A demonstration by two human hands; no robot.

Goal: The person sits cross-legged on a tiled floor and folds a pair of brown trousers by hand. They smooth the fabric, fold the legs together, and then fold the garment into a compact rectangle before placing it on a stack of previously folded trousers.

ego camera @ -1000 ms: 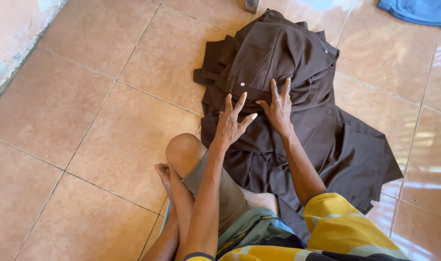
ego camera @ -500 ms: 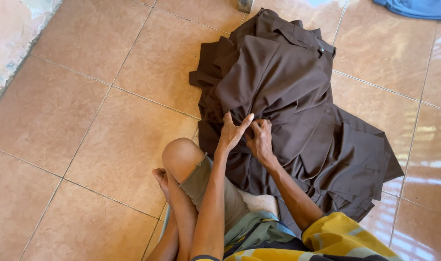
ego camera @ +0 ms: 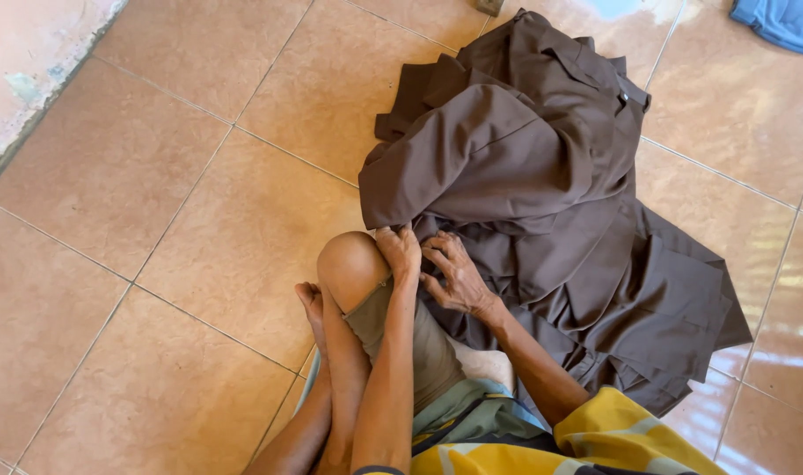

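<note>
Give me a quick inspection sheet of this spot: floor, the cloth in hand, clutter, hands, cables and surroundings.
Surface: tan tile floor with dark grout lines, glossy at the right.
Job's things: brown garment heaped on the floor, a collar showing near the top, folds spread to the right.
Clutter: blue cloth at the top right corner; small object at the top edge, cut off.
Hands: left hand and right hand both grip the garment's near edge, beside the bent knee.
Cables: nothing seen.
Surroundings: worn pale wall at the top left.
</note>
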